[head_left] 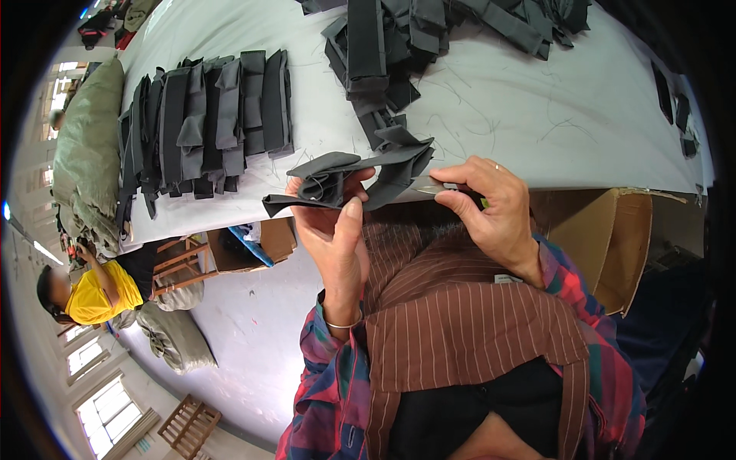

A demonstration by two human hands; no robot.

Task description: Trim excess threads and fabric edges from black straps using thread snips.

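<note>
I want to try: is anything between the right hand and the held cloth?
Only the small metal tool in the right hand, its tip close to the dark cloth in the left hand; nothing else visible.

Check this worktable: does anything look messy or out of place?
Loose threads lie scattered on the white table, like stray litter. The far pile of dark strips looks jumbled compared with the orderly row of strips at left. I see no spill.
</note>
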